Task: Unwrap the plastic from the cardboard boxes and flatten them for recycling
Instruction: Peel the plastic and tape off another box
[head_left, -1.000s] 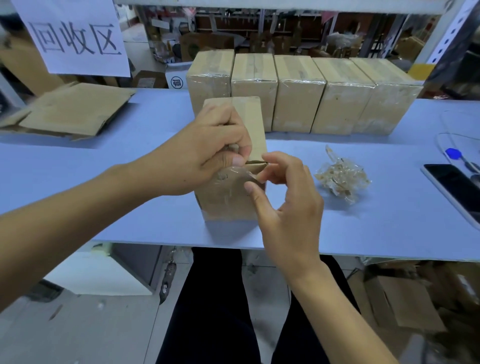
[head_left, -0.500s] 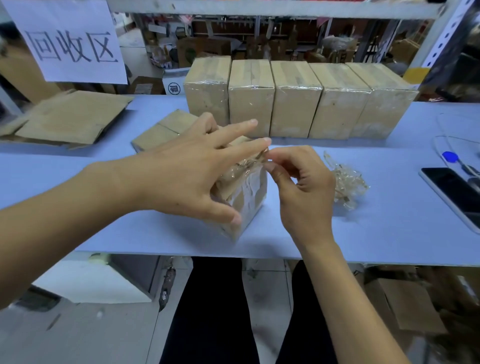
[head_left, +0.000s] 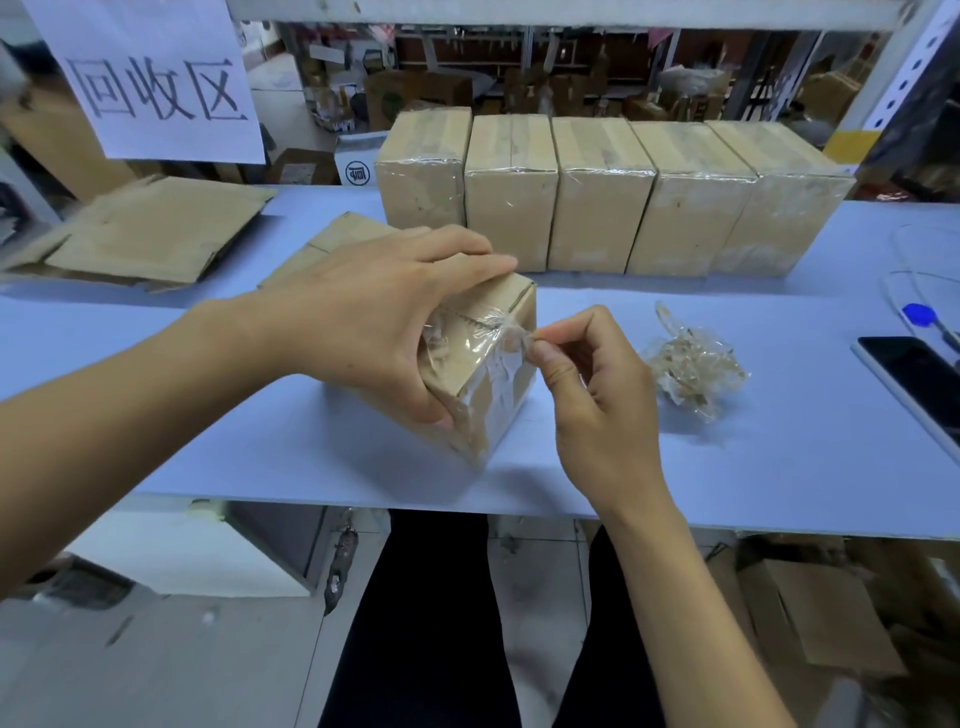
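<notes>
- Table (head_left: 727, 467): pale blue top, spans the view; bears all items below.
- Row of boxes (head_left: 602, 197): five, upright, side by side, touching, each in clear film; at the table's far edge.
- Flat cardboard (head_left: 156, 234): stacked far left, under a paper sign (head_left: 150, 78) with handwritten characters.
- Box (head_left: 493, 384): lying on its side near the front edge, angled, film part loosened at the near end; just in front of the row.
- Left hand (head_left: 374, 322): curled over the box top, fingers along the far edge, thumb on the near face; grips the box.
- Right hand (head_left: 597, 379): just right of the box, thumb and forefinger pinching a twisted tail of film (head_left: 511, 332) pulled off the box corner.
- Phone (head_left: 914, 379): dark screen up, right edge of the table.
- Film wad (head_left: 693, 371): crumpled, loose, between right hand and phone.
</notes>
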